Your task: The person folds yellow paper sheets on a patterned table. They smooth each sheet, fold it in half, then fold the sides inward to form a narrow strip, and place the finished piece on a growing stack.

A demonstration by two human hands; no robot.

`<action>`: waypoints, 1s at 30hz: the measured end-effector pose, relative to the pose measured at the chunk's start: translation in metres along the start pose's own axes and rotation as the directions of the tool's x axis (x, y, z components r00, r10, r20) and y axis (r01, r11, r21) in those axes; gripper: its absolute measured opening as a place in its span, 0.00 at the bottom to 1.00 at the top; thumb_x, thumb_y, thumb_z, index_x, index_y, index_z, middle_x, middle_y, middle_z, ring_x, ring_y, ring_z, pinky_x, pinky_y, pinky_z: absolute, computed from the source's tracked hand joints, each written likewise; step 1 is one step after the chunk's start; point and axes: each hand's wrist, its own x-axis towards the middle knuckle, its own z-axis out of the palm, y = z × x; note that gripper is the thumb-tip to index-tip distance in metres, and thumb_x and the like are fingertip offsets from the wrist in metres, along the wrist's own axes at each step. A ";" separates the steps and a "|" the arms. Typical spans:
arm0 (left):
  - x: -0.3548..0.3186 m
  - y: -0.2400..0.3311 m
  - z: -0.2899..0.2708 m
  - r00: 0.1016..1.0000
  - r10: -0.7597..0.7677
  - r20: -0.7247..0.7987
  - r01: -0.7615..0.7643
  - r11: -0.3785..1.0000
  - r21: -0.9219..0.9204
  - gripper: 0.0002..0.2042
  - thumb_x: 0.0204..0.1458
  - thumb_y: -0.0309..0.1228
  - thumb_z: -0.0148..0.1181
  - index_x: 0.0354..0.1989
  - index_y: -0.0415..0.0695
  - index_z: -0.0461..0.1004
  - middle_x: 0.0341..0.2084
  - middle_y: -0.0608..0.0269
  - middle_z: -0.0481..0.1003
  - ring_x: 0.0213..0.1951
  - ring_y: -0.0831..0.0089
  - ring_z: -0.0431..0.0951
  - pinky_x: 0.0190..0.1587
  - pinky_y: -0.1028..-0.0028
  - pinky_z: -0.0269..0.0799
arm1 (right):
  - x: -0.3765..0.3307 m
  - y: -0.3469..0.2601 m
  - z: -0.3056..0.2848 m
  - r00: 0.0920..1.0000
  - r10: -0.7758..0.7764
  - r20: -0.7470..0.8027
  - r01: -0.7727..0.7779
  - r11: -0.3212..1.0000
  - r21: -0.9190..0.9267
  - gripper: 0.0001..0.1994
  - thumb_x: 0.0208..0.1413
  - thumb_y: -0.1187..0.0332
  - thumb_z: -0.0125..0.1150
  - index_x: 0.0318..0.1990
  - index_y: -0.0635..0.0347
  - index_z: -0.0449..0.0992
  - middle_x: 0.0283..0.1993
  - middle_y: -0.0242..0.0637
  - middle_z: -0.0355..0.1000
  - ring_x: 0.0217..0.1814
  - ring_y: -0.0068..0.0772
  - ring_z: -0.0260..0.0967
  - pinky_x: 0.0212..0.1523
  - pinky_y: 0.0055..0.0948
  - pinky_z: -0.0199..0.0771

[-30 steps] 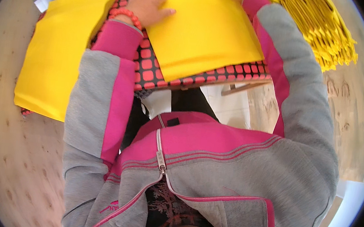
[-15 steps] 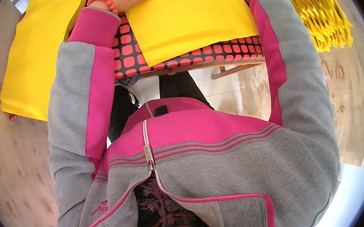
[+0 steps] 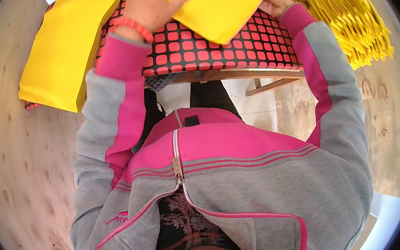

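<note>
A flat yellow sheet (image 3: 217, 9), of paper or cloth I cannot tell which, lies on the table with one corner pointing toward me. My left hand (image 3: 149, 5), a red bead bracelet at its wrist, is over the sheet's left edge with thumb and fingers spread. At the right edge, my right hand (image 3: 274, 2) pinches the sheet between thumb and fingers. The sheet's far part is cut off by the top of the picture. Left of my left hand, a larger yellow piece (image 3: 65, 42) lies smooth and hangs past the table's near edge.
Red and black patterned cloth covers the table (image 3: 262, 46). At the far right stands a thick pile of folded yellow pieces (image 3: 347, 26). Below the table's front edge, wooden legs (image 3: 272, 86) and white floor tiles show, with wood-grained flooring (image 3: 34, 171) on both sides.
The sheet has moved away from me and now shows less of itself. My right hand has come into view at its right edge. The whole view has shifted slightly.
</note>
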 end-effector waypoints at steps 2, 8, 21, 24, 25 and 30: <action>-0.026 0.049 -0.020 0.996 0.024 -0.090 -0.025 1.000 -0.006 0.28 0.57 0.54 0.62 0.58 0.46 0.76 0.54 0.56 0.79 0.59 0.58 0.77 0.67 0.37 0.49 | -0.024 0.008 0.028 0.983 -0.003 -0.184 -0.010 0.998 -0.068 0.19 0.65 0.72 0.60 0.61 0.68 0.70 0.60 0.45 0.76 0.61 0.39 0.75 0.62 0.36 0.79; -0.049 0.158 -0.035 0.994 0.082 -0.078 -0.073 0.991 0.112 0.26 0.49 0.46 0.68 0.54 0.43 0.78 0.48 0.55 0.80 0.58 0.59 0.77 0.71 0.37 0.47 | -0.099 0.033 0.106 0.971 -0.042 -0.234 0.061 0.996 0.073 0.19 0.66 0.76 0.57 0.62 0.73 0.67 0.64 0.49 0.70 0.67 0.42 0.71 0.70 0.34 0.74; -0.071 0.149 -0.052 0.965 0.082 0.250 -0.135 0.970 0.204 0.06 0.52 0.26 0.55 0.29 0.44 0.80 0.35 0.61 0.81 0.51 0.63 0.80 0.73 0.47 0.52 | -0.228 0.065 0.165 0.941 0.314 0.126 -0.286 0.937 -0.201 0.13 0.68 0.62 0.60 0.49 0.64 0.77 0.42 0.42 0.82 0.42 0.28 0.83 0.43 0.21 0.84; -0.078 0.144 -0.060 0.971 0.148 0.189 -0.176 0.974 0.143 0.07 0.50 0.26 0.57 0.29 0.44 0.82 0.30 0.61 0.80 0.45 0.65 0.81 0.74 0.50 0.50 | -0.257 0.083 0.187 0.920 -0.242 0.308 0.388 0.666 -0.638 0.14 0.58 0.64 0.71 0.45 0.63 0.76 0.41 0.39 0.81 0.42 0.29 0.81 0.40 0.27 0.81; -0.079 0.143 -0.061 0.973 0.177 0.146 -0.195 0.974 0.119 0.08 0.50 0.26 0.57 0.28 0.44 0.84 0.27 0.61 0.80 0.43 0.65 0.81 0.75 0.51 0.49 | -0.254 0.085 0.187 0.751 -0.479 0.455 0.615 0.254 -0.747 0.16 0.55 0.65 0.73 0.46 0.64 0.76 0.42 0.41 0.81 0.43 0.34 0.81 0.42 0.32 0.81; -0.081 0.133 -0.070 0.963 0.206 0.175 -0.219 0.974 0.059 0.06 0.50 0.24 0.57 0.26 0.44 0.80 0.27 0.61 0.79 0.40 0.64 0.82 0.72 0.51 0.56 | -0.218 0.085 0.157 0.628 -0.586 0.513 0.454 -0.261 -0.852 0.24 0.50 0.69 0.73 0.55 0.62 0.75 0.57 0.45 0.76 0.58 0.50 0.74 0.55 0.40 0.76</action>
